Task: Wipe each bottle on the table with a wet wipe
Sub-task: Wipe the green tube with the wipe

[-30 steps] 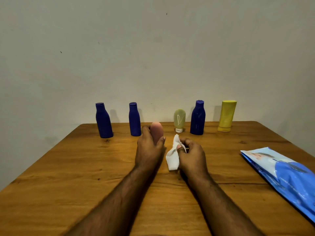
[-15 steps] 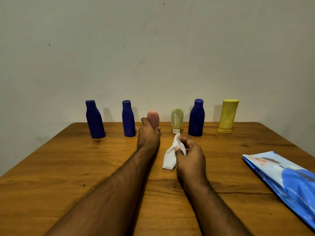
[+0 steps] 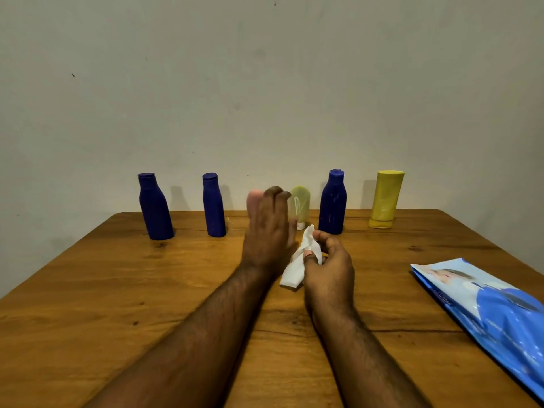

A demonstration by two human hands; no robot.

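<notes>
A row of bottles is seen standing upright along the far edge of a wooden surface (image 3: pixel 88 290), against a pale wall. From left to right: a blue bottle (image 3: pixel 155 207), a second blue bottle (image 3: pixel 213 205), a pink bottle (image 3: pixel 253 201), a pale green tube (image 3: pixel 299 206) set on its white cap, a third blue bottle (image 3: pixel 332 203) and a yellow bottle (image 3: pixel 384 200). The pink bottle is mostly hidden behind the left hand (image 3: pixel 266 231), whose fingers are blurred and loosely spread at it; whether the grip is closed on it cannot be told. A crumpled white wipe (image 3: pixel 297 266) is pinched between thumb and fingers of the right hand (image 3: pixel 328 267), just in front of the green tube. A blue wipes pack (image 3: pixel 485 304) is laid flat at the right edge.
</notes>
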